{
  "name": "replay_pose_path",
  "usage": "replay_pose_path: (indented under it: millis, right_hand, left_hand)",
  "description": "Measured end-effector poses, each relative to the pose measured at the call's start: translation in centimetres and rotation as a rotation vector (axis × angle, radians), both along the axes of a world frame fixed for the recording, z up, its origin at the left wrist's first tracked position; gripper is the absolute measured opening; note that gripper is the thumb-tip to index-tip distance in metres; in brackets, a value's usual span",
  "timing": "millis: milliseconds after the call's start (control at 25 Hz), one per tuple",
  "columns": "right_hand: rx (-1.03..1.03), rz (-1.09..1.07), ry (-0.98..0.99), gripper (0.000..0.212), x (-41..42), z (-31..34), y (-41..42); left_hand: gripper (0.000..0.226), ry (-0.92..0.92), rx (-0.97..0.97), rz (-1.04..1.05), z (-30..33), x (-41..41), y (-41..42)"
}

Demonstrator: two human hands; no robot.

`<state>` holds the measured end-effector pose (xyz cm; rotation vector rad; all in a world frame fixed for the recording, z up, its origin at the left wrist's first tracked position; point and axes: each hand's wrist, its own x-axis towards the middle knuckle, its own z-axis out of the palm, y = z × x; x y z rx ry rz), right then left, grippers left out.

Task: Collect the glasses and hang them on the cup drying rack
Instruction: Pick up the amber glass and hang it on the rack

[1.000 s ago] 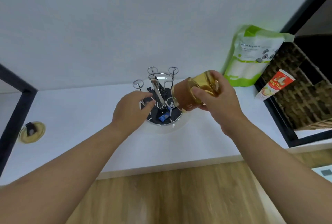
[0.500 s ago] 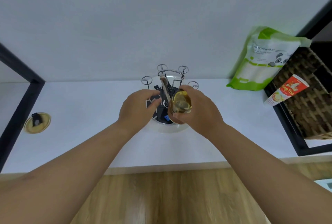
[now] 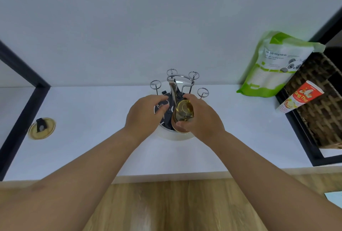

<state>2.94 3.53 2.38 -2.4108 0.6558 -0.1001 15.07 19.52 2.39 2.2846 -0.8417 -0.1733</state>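
Observation:
A chrome cup drying rack (image 3: pixel 180 80) with looped prongs and a round dark base stands at the middle of the white counter against the wall. My right hand (image 3: pixel 203 117) grips an amber glass (image 3: pixel 183 115), turned upside down over a front prong of the rack, its base facing up. My left hand (image 3: pixel 146 115) rests on the left side of the rack, fingers curled on a prong or the base rim; which one is hidden. Several other prongs stand bare.
A green and white pouch (image 3: pixel 273 67) leans on the wall at the right, next to a red and white tube (image 3: pixel 298 97) and a wicker basket (image 3: pixel 322 108) in a black frame. A round yellow disc (image 3: pixel 41 128) lies at the left. The wooden floor lies below the counter edge.
My right hand has brought the amber glass from the right of the rack over it and turned it upside down, lowering it onto a front prong. My left hand stayed on the rack.

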Motion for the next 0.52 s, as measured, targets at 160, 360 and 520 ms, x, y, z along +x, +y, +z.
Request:
replay_pose_path:
  millis: [160,360,520]
  right_hand:
    - [-0.012,-0.011,0.025,0.091,0.0,-0.1,0.4]
    - [-0.001,-0.008,0.065,0.105,-0.1,0.5,1.5]
    - [0.031,-0.018,0.035,0.11,-0.5,1.6,2.3]
  left_hand:
    - [0.031,-0.017,0.022,-0.023,0.1,0.5,0.0]
    - [0.033,-0.046,0.063,-0.078,0.0,1.6,0.2]
    - [0.028,-0.166,0.156,-0.211,0.7,4.5,0.5]
